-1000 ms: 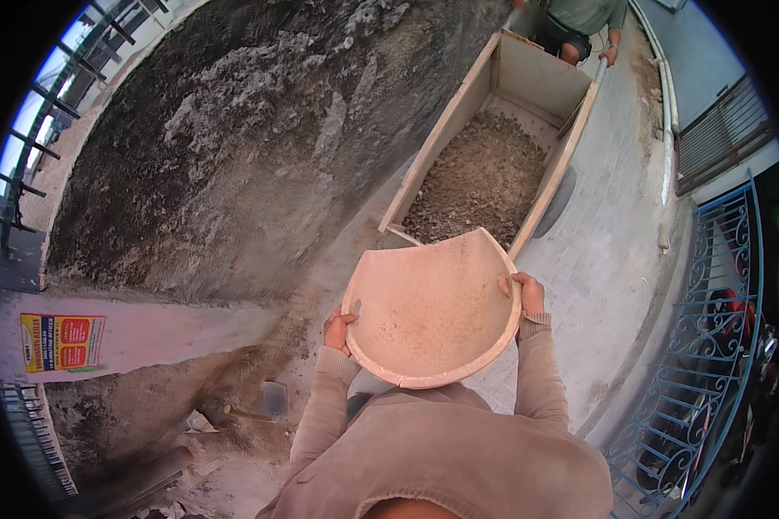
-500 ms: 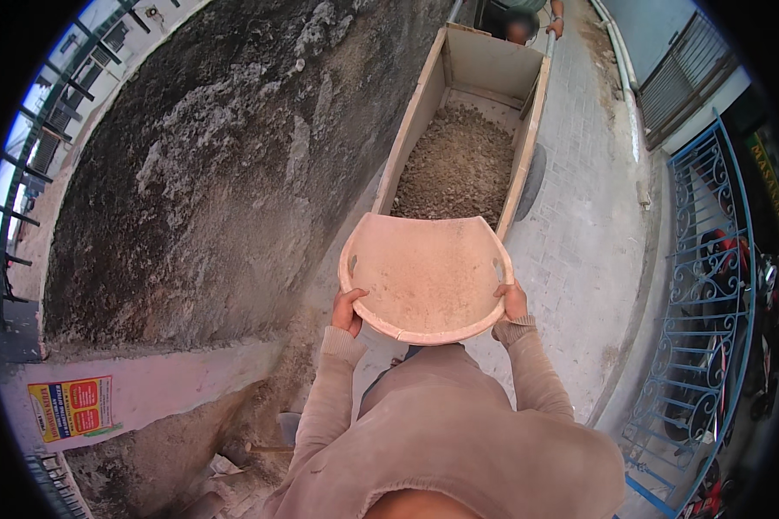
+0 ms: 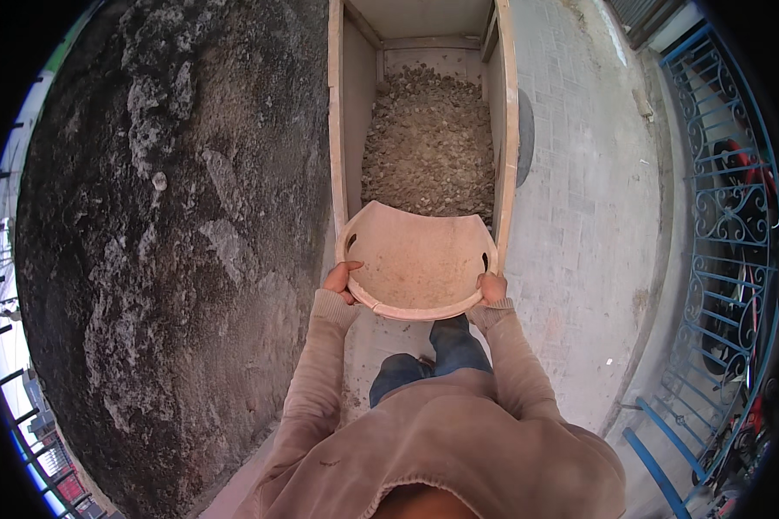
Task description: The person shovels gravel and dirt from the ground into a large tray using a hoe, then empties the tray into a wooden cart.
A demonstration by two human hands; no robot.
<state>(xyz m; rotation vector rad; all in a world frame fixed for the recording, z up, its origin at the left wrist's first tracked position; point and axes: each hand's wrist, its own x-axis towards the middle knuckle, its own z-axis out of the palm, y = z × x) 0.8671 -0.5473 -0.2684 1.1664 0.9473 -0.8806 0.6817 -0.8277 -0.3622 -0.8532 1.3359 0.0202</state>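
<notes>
Both my hands grip a pale orange scoop-shaped pan (image 3: 420,264) with a rounded near rim, a wide far lip and a slot in each side. My left hand (image 3: 341,282) is closed on its left rim, below the slot. On the opposite rim, my right hand (image 3: 492,287) is closed in the same way. Dust coats the pan's inside, and no load shows in it. Its far lip overlaps the near end of a wooden cart box (image 3: 509,112); whether they touch, I cannot tell. Brown rubble (image 3: 428,143) covers the box floor.
A rough, dark wall (image 3: 164,225) rises close on the left. Beside the box's right side a dark wheel (image 3: 525,138) shows. Grey paving (image 3: 580,199) runs along the right, bordered by a blue metal gate (image 3: 727,216) with motorbikes behind it.
My view has swung, and the cart box now appears straighter ahead and nearer. The pan has come further over its near end, still in both hands. The person at the far end has left view.
</notes>
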